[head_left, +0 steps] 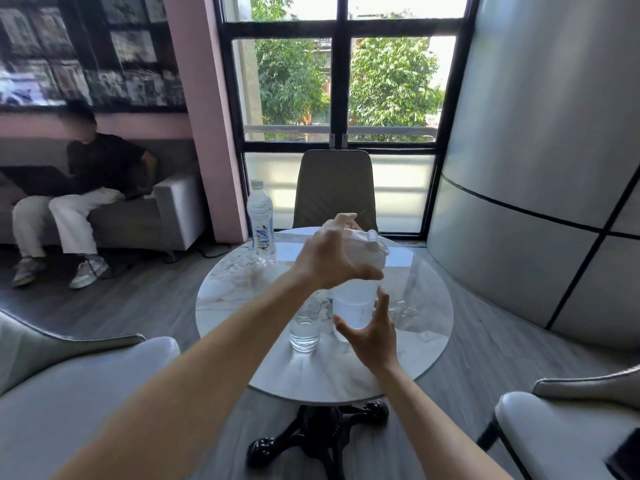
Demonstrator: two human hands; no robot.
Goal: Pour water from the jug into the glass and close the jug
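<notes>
1. Jug [355, 306]: translucent, upright on the round marble counter [242, 289], roughly mid-counter, water inside. White lid [367, 252] at jug top, tilted; can't tell if seated.
2. Left hand [329, 258]: grip wrapped over the lid from above, thumb on near edge, fingers curled over far side.
3. Right hand [372, 332]: grip spread wide, palm facing jug body, just beside its lower part; contact w/ jug can't be confirmed.
4. Glass [305, 325]: just left of jug, upright, part-filled w/ water. Left forearm passes over it and partly blocks the rim.
5. Plastic water bottle [260, 220]: capped, upright at far-left counter edge, well apart from jug.
6. Counter: white marble top, black ornate pedestal base [318, 434], on grey wood-look floor.
7. Room: brown chair [336, 188] across counter, white armchairs near left and right. Black-framed window [341, 81] behind w/ trees outside, curved grey panel wall at right. Another person sits on a grey sofa [138, 220] at far left.
</notes>
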